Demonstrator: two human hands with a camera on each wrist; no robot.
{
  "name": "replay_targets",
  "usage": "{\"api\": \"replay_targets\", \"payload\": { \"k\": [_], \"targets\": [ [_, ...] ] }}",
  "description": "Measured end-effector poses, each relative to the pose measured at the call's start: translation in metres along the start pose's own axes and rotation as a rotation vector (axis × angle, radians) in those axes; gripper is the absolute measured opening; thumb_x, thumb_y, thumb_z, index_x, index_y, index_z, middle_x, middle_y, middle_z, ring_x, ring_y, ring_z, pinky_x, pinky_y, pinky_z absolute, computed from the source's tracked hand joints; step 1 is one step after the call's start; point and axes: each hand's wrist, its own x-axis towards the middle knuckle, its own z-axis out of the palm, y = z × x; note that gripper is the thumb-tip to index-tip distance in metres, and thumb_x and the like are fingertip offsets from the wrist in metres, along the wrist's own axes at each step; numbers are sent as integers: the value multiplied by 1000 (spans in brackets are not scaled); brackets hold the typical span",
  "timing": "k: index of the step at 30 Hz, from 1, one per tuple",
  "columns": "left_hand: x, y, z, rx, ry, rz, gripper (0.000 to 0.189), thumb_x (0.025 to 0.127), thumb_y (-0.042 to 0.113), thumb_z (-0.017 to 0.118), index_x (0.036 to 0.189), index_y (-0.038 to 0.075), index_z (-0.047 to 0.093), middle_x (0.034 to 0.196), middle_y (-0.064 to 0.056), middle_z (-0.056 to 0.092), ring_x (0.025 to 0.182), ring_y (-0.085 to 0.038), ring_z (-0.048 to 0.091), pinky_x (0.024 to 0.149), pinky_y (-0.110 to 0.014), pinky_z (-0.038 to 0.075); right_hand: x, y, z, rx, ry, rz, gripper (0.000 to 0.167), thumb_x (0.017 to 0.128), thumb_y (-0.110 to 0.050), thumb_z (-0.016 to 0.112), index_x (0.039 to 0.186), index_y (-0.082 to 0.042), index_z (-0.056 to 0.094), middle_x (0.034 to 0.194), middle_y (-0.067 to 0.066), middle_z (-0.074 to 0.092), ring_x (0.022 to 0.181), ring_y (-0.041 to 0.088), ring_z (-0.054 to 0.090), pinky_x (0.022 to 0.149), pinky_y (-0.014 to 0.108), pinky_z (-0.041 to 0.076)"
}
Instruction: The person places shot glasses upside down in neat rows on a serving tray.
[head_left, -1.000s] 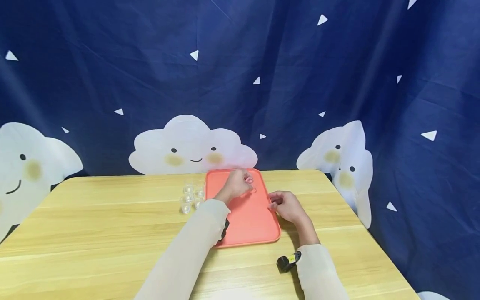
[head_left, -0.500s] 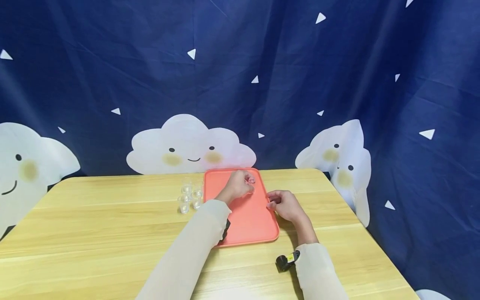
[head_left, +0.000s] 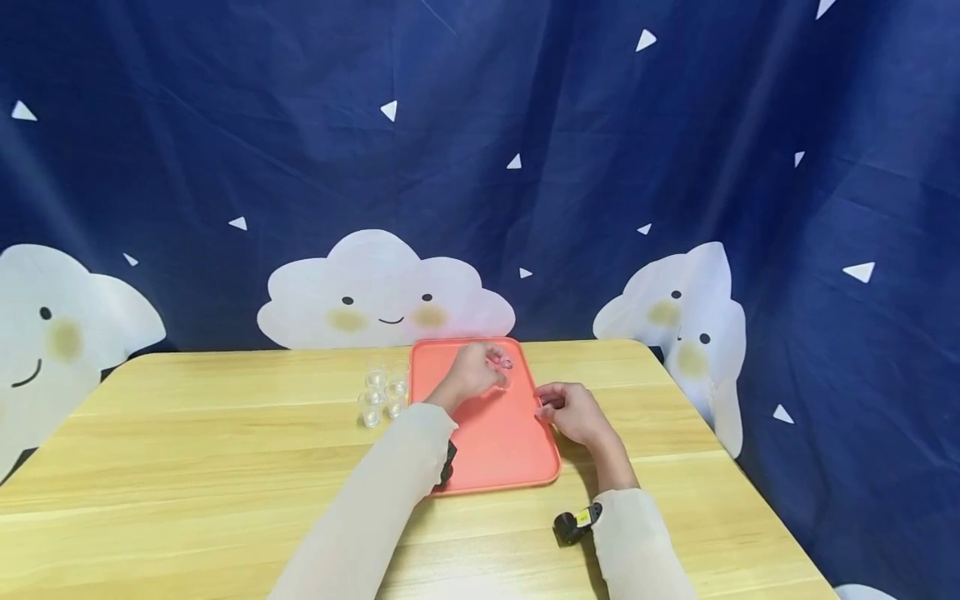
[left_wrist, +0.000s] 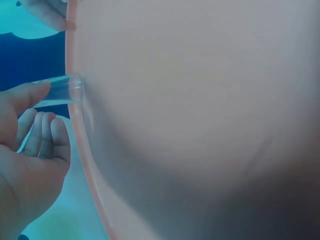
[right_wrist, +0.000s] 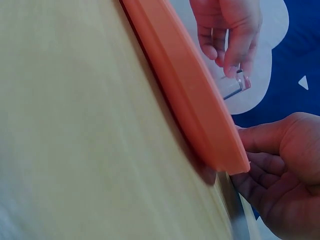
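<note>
Coral-orange spread beneath the left hand (head_left: 472,369), whose thumb and fingers were clamped on a small clear cup (left_wrist: 60,91) at the far part of the tray (head_left: 502,442). In the left wrist view, the thumb pressed the cup's side while other fingers bent close by; whether its base touched the tray could not be told. The right hand (head_left: 576,412) gripped the tray's right rim with its thumb and bent fingers. More clear cups (head_left: 372,413) stood clustered on the pale wooden counter (head_left: 225,467), just beside the tray's left edge. Cream sleeves (head_left: 371,508) covered the forearms. At the right wrist, a black device (head_left: 566,529) carried a yellow label (head_left: 583,517), its dark marks too small to read. Behind the counter hung a dark blue curtain (head_left: 570,92), printed with white triangles and smiling clouds.
</note>
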Motion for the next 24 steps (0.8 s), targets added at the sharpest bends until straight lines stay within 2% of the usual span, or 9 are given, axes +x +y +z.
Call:
{"api": "replay_targets", "payload": {
  "k": [4,8,13,17,24],
  "targets": [
    [-3,1,-6,-37,51,-7,45,75,-3,79,119,2,70,111,-10,68,101,-24,64,88,-34,55,0,0,0,0,-1,-2,28,91,3,70,119,0,72,99,6,73,90,19,67,77,32,57],
    [-8,5,-12,-69,91,-6,42,80,-2,76,122,0,69,116,-14,68,99,-26,65,90,-37,55,-1,0,0,-3,-1,-2,29,91,4,70,119,0,72,100,6,73,90,19,67,78,33,57],
    [-20,14,-21,-113,152,55,38,82,-2,77,119,0,70,112,-14,69,99,-24,67,89,-34,57,-1,0,0,5,-3,3,29,91,4,70,120,0,72,99,7,73,90,20,66,78,33,57],
    [-33,20,-33,-100,194,87,36,81,-2,78,116,4,72,106,-6,69,93,-20,67,85,-31,57,-1,0,0,14,-7,12,30,92,4,70,121,0,71,100,8,73,92,21,66,77,32,57],
    [-57,20,-63,-165,264,121,37,80,-1,79,116,5,72,106,-7,71,91,-22,66,84,-34,57,-2,-3,0,4,-6,18,30,92,3,70,122,0,71,101,8,73,93,22,67,79,32,57]
  ]
}}
